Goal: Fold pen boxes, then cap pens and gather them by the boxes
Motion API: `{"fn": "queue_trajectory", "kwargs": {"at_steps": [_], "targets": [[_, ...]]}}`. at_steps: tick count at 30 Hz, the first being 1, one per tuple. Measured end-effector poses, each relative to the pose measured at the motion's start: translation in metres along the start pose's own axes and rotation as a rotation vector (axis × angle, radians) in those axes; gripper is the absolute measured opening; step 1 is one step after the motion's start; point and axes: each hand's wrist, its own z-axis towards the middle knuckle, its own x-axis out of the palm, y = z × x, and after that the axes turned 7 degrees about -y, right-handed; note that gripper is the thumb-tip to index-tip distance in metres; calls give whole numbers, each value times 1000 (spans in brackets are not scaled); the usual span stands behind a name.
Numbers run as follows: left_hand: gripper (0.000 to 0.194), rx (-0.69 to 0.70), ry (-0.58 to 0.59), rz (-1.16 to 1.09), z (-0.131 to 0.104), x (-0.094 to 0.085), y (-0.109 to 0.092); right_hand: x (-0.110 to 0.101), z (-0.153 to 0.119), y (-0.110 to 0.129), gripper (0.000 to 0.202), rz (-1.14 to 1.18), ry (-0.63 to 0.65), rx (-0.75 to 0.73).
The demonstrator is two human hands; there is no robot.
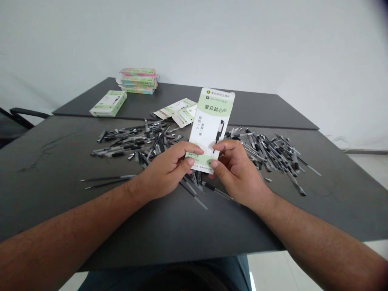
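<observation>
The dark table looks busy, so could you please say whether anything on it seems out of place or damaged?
Pen parts lie strewn in loose, untidy heaps, the flat cartons overlap askew, and the colourful boxes are stacked unevenly. Faint jagged marks on the left of the table may be scratches or smears.

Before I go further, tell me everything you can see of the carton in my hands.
The carton is a slim rectangle, seemingly thin card and perhaps flattened; its back is hidden. Its front is white with pale green areas, a yellow logo at top left, Chinese lettering and a printed black-capped pen. It is held up above the table, its top leaning to the right. The left hand pinches its lower left, the right hand its lower right edge.
</observation>
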Motion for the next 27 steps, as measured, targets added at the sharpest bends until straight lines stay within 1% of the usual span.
{"fn": "queue_trajectory", "kwargs": {"at_steps": [1, 3, 5, 7, 9, 10, 11, 12, 14, 16, 18, 19, 21, 25, 27], "targets": [[35, 7, 1, -14, -1, 1, 3, 0, 1, 0, 32, 9, -17, 41], [54, 29, -41, -64, -2, 4, 7, 0, 3, 0, 29, 20, -32, 96], [72, 19, -88, -139, -2, 5, 8, -1, 3, 3, 28, -4, -11, 106], [92, -35, -135, -220, 1, 6, 6, -1, 4, 6, 29, -51, 29, 108], [110, -120, -188, -284, 5, 4, 3, 0, 4, 9, 29, -107, 77, 133], [116, -163, -207, -304, 7, 3, 1, 0, 4, 10, 30, -129, 94, 152], [118, -202, -217, -319, 8, 2, 0, 1, 4, 10, 30, -138, 103, 169], [115, -228, -213, -328, 10, 1, -1, 2, 5, 11, 31, -126, 104, 187], [105, -249, -183, -328, 11, 0, -2, 3, 5, 11, 38, -61, 86, 218], [98, -252, -153, -299, 11, 0, -2, 3, 6, 11, 59, -9, 54, 227], [95, -251, -134, -265, 9, 1, -1, 2, 6, 10, 83, -20, 21, 201], [94, -248, -128, -257, 8, 2, -1, 1, 6, 10, 91, -38, 9, 178], [96, -222, -119, -269, 6, 3, 2, -1, 6, 8, 96, -62, 7, 148], [103, -185, -112, -314, 4, 3, 6, -2, 6, 6, 98, -69, 25, 112], [101, -193, -111, -317, 5, 2, 5, -2, 5, 5, 99, -64, 18, 88]]}}
